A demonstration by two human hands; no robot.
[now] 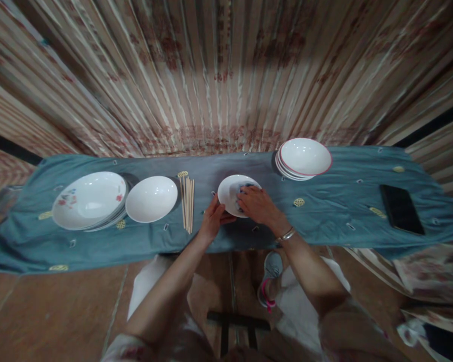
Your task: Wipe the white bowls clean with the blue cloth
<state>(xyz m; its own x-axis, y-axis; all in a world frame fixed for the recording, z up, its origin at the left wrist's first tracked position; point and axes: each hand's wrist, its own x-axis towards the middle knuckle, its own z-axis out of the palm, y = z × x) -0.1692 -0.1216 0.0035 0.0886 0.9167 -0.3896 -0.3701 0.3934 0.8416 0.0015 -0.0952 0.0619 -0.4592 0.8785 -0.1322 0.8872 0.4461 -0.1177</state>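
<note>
Pleated curtains [226, 75] are hanging behind a narrow table whose blue-green cloth [219, 241] is lying slightly creased. Near the middle of its front edge, a small white bowl [229, 193] is resting between two hands. The left hand [212, 218] is grasping its near left side, thumb at the rim; the right hand [259, 205] is clutching a bluish rag [242, 188] and pressing it inside, though the fingers are hiding most of it.

The bowl could slip, I judge, if the right hand were pushing harder than the left is bracing, since the fabric is offering a loose footing; with the front edge so near, a slide toward the body could end on the tiled floor [68, 306]. A tug on the tablecloth could also be shifting everything standing on it.

Apart from the rag, nothing else is showing inside the small bowl. To its left, chopsticks [189, 205] are lying side by side; to its right and farther back, red-rimmed bowls [305, 157] are nesting, the top one showing only white glaze. Beyond the chopsticks, a single white bowl [151, 199] is showing just reflected light, sitting close beside flowered dishes [92, 201] that are standing stacked. Far right, a dark flat device [401, 209] is lying alone.
</note>
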